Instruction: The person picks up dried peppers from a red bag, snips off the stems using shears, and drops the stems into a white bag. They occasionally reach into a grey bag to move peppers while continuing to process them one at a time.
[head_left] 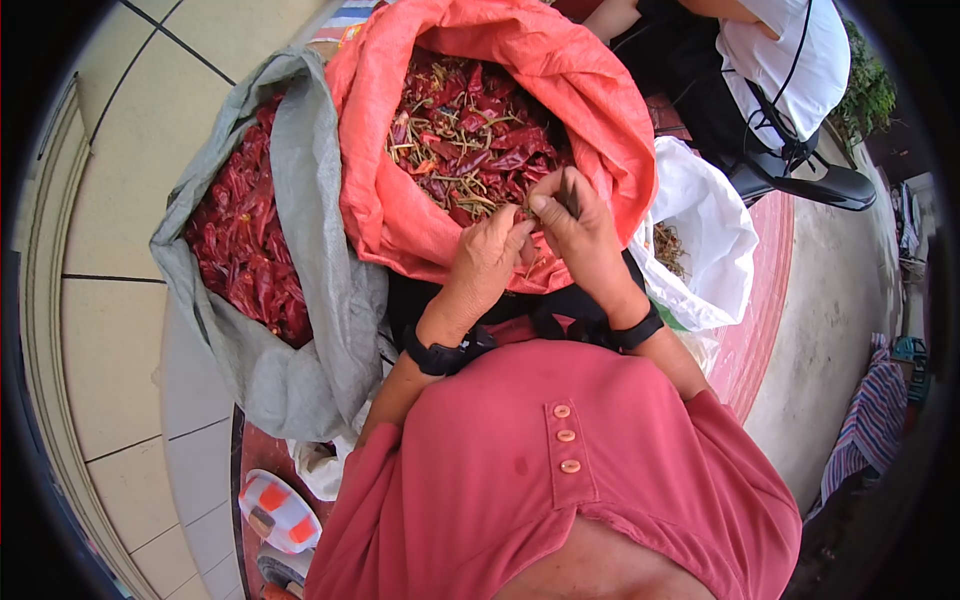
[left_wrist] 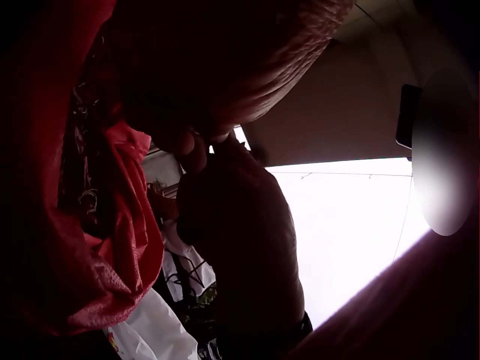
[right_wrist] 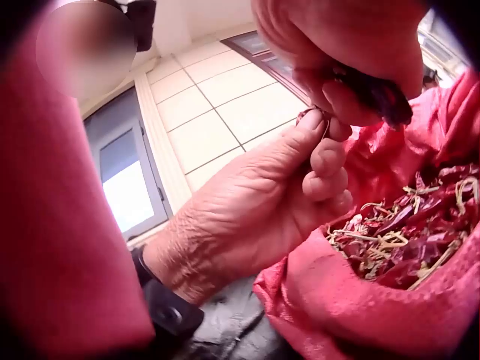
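Observation:
Both hands meet over the near rim of a red woven sack [head_left: 370, 200], which holds dried red chilies [head_left: 515, 155] mixed with pale stems. My left hand [head_left: 485, 260] pinches a dried chili [right_wrist: 303, 116] between thumb and forefinger; only a small red bit and a thin stem show. Against it are the fingertips of my right hand [head_left: 585, 235]. Curled in the right fingers is a dark, shiny, elongated thing [right_wrist: 386, 101]; I cannot tell its kind. In the left wrist view, both hands are dark against bright light.
A grey sack [head_left: 305, 180] of dried red chilies [head_left: 250, 235] stands at left. To the right is a white sack [head_left: 715, 225] with stems inside. Beyond sits another person in a white shirt [head_left: 795, 70]. A white-and-orange container [head_left: 280, 510] lies at lower left.

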